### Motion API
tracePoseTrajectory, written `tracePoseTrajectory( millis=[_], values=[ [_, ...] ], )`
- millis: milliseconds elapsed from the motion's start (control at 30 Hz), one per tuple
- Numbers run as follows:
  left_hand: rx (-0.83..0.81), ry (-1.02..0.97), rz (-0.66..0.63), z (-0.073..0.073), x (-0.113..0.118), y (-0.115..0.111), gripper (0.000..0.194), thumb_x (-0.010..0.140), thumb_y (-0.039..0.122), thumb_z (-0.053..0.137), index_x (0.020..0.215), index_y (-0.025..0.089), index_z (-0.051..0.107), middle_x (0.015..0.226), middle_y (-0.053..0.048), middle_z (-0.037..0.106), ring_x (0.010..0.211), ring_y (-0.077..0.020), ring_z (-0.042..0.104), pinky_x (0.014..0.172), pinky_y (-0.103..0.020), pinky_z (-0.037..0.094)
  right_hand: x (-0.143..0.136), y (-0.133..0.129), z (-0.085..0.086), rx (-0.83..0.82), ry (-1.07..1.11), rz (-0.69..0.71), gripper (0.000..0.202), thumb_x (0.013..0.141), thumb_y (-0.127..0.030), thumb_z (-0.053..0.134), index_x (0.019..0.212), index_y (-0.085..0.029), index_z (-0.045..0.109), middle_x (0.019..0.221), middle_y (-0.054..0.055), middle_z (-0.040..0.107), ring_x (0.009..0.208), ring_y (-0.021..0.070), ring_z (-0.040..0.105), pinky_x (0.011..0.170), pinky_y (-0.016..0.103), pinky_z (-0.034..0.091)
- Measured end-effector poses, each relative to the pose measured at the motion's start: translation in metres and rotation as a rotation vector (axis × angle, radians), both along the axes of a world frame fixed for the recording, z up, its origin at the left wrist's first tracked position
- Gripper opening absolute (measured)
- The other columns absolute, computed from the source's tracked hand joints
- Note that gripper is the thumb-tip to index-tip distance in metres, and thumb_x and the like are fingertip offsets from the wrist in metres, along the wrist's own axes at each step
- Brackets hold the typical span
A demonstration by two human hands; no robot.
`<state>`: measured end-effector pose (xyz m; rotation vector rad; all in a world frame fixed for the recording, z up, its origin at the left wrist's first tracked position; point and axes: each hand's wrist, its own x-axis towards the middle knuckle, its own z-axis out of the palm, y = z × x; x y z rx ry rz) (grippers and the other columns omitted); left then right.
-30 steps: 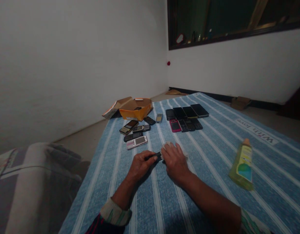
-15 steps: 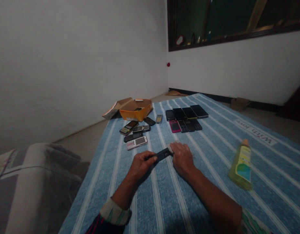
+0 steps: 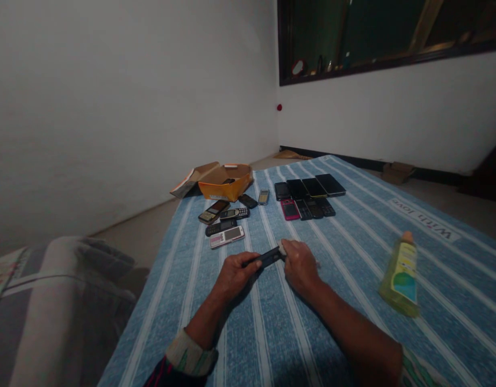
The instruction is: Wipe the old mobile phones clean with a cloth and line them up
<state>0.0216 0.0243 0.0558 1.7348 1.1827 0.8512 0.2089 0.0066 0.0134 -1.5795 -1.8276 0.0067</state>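
Note:
A dark phone (image 3: 268, 258) is held tilted above the blue striped cloth (image 3: 272, 322). My left hand (image 3: 235, 273) pinches its left end between thumb and fingers. At its right end, my right hand (image 3: 300, 264) is closed on a small whitish cloth (image 3: 281, 248) pressed to the phone. Beyond my left hand lie a white and pink phone (image 3: 227, 236) and several dark phones (image 3: 214, 212). Farther right, a pink phone (image 3: 289, 209) lies in a row with dark keypad phones, with larger black phones (image 3: 314, 187) behind them.
An open orange box (image 3: 224, 190) with something dark inside stands at the far left of the cloth. A bottle of yellow-green liquid (image 3: 401, 277) lies to the right. Grey bedding (image 3: 58, 306) is at the lower left, and walls rise behind.
My right hand has shifted slightly down and left along the phone's end, its fingers still bent round the whitish cloth. My left hand keeps its hold. The view has moved very slightly.

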Motion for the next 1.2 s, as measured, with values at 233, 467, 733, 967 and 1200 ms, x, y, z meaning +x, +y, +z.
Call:
tracePoseTrajectory(
  millis=[233, 467, 733, 967, 1200],
  values=[
    [0.066, -0.046, -0.008, -0.001, 0.008, -0.006, 0.021, 0.069, 0.032, 0.067, 0.079, 0.017, 0.078, 0.072, -0.005, 0.073, 0.069, -0.0203, 0.063, 0.069, -0.031, 0.048, -0.025, -0.011, -0.004, 0.347, -0.212, 0.134, 0.029, 0.089, -0.006, 0.042, 0.108, -0.01, 0.064, 0.107, 0.018, 0.066, 0.11, 0.0308, 0.053, 0.101, 0.05, 0.039],
    [0.026, -0.098, -0.023, -0.006, 0.01, -0.006, 0.02, 0.07, 0.03, 0.066, 0.08, 0.016, 0.078, 0.077, -0.005, 0.074, 0.071, -0.0202, 0.063, 0.073, -0.032, 0.048, -0.027, -0.013, -0.002, 0.375, -0.228, 0.205, 0.025, 0.091, -0.01, 0.046, 0.108, -0.011, 0.064, 0.109, 0.015, 0.066, 0.111, 0.0296, 0.054, 0.102, 0.05, 0.038],
    [-0.01, -0.084, 0.034, -0.013, 0.006, -0.005, 0.025, 0.071, 0.035, 0.068, 0.082, 0.014, 0.075, 0.069, -0.003, 0.069, 0.063, -0.0164, 0.057, 0.062, -0.028, 0.044, 0.004, -0.009, 0.021, 0.344, 0.107, 0.183, 0.03, 0.083, -0.004, 0.044, 0.093, -0.019, 0.068, 0.096, 0.009, 0.066, 0.091, 0.0202, 0.061, 0.08, 0.031, 0.049],
    [-0.01, -0.07, 0.035, -0.013, 0.007, -0.005, 0.027, 0.072, 0.037, 0.067, 0.082, 0.013, 0.075, 0.068, -0.003, 0.069, 0.063, -0.0161, 0.057, 0.061, -0.027, 0.043, 0.0, -0.011, 0.035, -0.081, 0.97, 0.28, 0.017, 0.068, -0.017, 0.048, 0.063, -0.019, 0.065, 0.068, 0.003, 0.062, 0.061, 0.0153, 0.06, 0.056, 0.026, 0.048],
    [-0.001, -0.07, 0.038, -0.015, 0.007, -0.003, 0.026, 0.072, 0.036, 0.066, 0.083, 0.014, 0.075, 0.074, -0.005, 0.072, 0.069, -0.0187, 0.061, 0.066, -0.029, 0.046, -0.009, -0.014, 0.048, -0.432, 1.369, 0.148, 0.014, 0.056, -0.026, 0.054, 0.062, -0.016, 0.062, 0.047, -0.001, 0.057, 0.038, 0.0126, 0.05, 0.036, 0.021, 0.035]
  ],
)
